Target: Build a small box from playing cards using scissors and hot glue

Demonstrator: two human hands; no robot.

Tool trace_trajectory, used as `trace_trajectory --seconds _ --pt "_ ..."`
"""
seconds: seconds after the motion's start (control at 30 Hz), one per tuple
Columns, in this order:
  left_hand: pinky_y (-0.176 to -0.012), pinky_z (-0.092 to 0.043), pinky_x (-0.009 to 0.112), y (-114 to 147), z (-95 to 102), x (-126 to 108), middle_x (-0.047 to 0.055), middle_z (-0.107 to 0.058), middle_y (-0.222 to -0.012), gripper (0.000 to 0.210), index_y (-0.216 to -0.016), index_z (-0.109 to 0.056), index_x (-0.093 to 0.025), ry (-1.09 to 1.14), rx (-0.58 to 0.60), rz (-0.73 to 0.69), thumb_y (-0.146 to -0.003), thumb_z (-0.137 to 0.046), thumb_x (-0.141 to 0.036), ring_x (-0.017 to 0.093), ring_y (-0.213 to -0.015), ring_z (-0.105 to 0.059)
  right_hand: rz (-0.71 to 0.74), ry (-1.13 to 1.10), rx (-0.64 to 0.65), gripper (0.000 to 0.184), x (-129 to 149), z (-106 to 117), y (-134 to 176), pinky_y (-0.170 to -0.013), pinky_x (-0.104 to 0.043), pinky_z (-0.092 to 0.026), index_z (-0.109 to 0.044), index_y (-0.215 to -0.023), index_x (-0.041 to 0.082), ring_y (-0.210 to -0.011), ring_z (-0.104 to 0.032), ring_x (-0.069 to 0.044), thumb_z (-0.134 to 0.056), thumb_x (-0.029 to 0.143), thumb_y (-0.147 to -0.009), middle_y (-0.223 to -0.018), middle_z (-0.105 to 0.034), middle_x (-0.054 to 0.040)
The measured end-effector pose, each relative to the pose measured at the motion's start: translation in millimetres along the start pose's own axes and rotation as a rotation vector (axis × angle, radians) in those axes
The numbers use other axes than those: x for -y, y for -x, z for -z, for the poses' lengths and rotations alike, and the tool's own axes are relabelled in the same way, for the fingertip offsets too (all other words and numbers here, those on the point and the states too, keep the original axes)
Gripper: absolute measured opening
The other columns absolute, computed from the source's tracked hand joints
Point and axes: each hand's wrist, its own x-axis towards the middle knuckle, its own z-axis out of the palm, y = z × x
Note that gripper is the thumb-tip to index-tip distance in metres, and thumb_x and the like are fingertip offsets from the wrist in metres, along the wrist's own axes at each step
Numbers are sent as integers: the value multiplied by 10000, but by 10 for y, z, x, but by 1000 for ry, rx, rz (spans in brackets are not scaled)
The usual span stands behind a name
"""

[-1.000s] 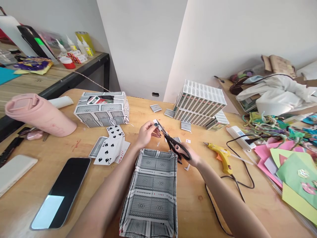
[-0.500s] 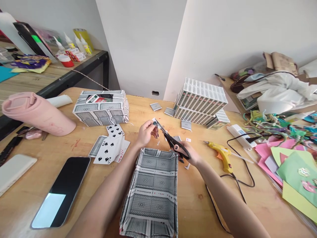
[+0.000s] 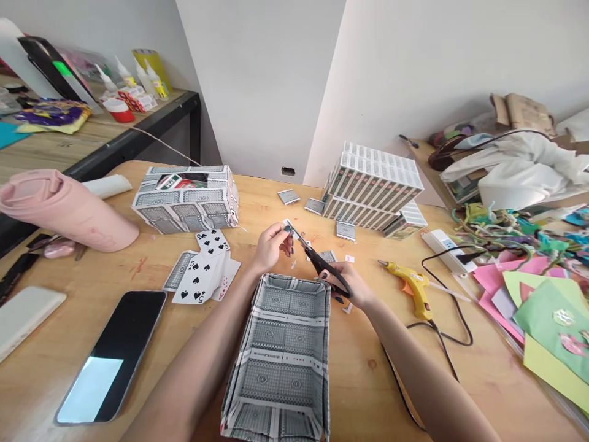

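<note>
My right hand (image 3: 347, 283) is closed round the handles of black scissors (image 3: 327, 269), whose blades point up and left. Between the fingertips of my left hand (image 3: 272, 247) is a small white piece of card (image 3: 287, 222), mostly hidden by the fingers; the scissor tips lie against it. Below both hands stands an open box made of playing cards (image 3: 280, 344), its grey card backs facing inward. Small card offcuts (image 3: 347, 307) lie near my right hand. Left of my left forearm is a loose pile of playing cards (image 3: 196, 276).
A second card-built box (image 3: 186, 205) stands back left, beside a pink tumbler (image 3: 69, 212). A phone (image 3: 113, 356) lies front left. Stacked card packs (image 3: 370, 184) stand at the back. Right are a yellow glue gun (image 3: 411, 285), its cord, a power strip (image 3: 446, 248) and coloured paper (image 3: 547, 331).
The scissor blades have come together at the small card piece as my right hand's grip closed. My left hand stays in place; the view has shifted very slightly.
</note>
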Motion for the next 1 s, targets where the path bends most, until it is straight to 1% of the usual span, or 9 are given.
trace_trajectory --seconds 0.1,0.27,0.4,0.53,0.7,0.8,0.9,1.0 --pt "-426 -430 193 -5 2 1 -20 -545 -570 268 -667 -504 -164 2 1 3 -763 -598 -396 87 -459 -532 7 -5 32 566 -7 1 -6 -353 -198 -292 -459 -589 185 -376 -407 -63 -639 720 -632 -468 -423 58" --pt "-437 -425 190 5 -24 -15 -21 -544 -579 249 -671 -511 -163 -3 19 16 -762 -603 -376 82 -466 -525 27 -19 95 613 43 0 -46 -352 -211 -321 -464 -618 194 -369 -393 -67 -583 795 -597 -484 -427 60" --pt "-438 -421 194 19 -52 -24 -21 -544 -571 229 -662 -507 -164 -13 41 27 -763 -600 -347 84 -458 -522 55 10 94 593 105 1 -89 -370 -216 -329 -511 -632 186 -397 -400 -76 -586 775 -619 -485 -438 51" --pt "-443 -419 193 24 -49 -18 -20 -546 -574 209 -675 -510 -166 -21 35 22 -776 -585 -333 85 -465 -521 71 55 70 559 138 -5 -102 -382 -226 -325 -505 -604 190 -414 -403 -87 -567 742 -672 -481 -434 42" --pt "-449 -433 192 26 -49 -5 -15 -558 -587 214 -690 -530 -163 -35 52 24 -781 -592 -347 89 -479 -533 57 130 11 554 119 -18 -98 -372 -234 -314 -464 -563 200 -401 -397 -90 -550 734 -684 -477 -436 36" --pt "-441 -446 198 30 -54 -1 -10 -570 -584 224 -674 -540 -163 -49 75 27 -779 -605 -350 95 -475 -540 29 221 -42 537 109 1 -93 -365 -237 -314 -457 -569 205 -383 -398 -91 -527 718 -712 -486 -454 31" --pt "-436 -459 200 34 -47 -1 -8 -585 -596 232 -663 -548 -165 -62 72 19 -784 -609 -353 98 -476 -551 8 388 -137 464 127 71 -88 -398 -235 -309 -473 -573 206 -401 -428 -102 -578 630 -730 -481 -466 28" --pt "-460 -498 220 37 -25 -1 4 -624 -639 230 -706 -583 -167 -73 67 14 -790 -609 -379 119 -508 -597 26 606 -256 348 167 164 -97 -448 -240 -277 -491 -558 205 -466 -438 -115 -651 473 -711 -493 -461 21"
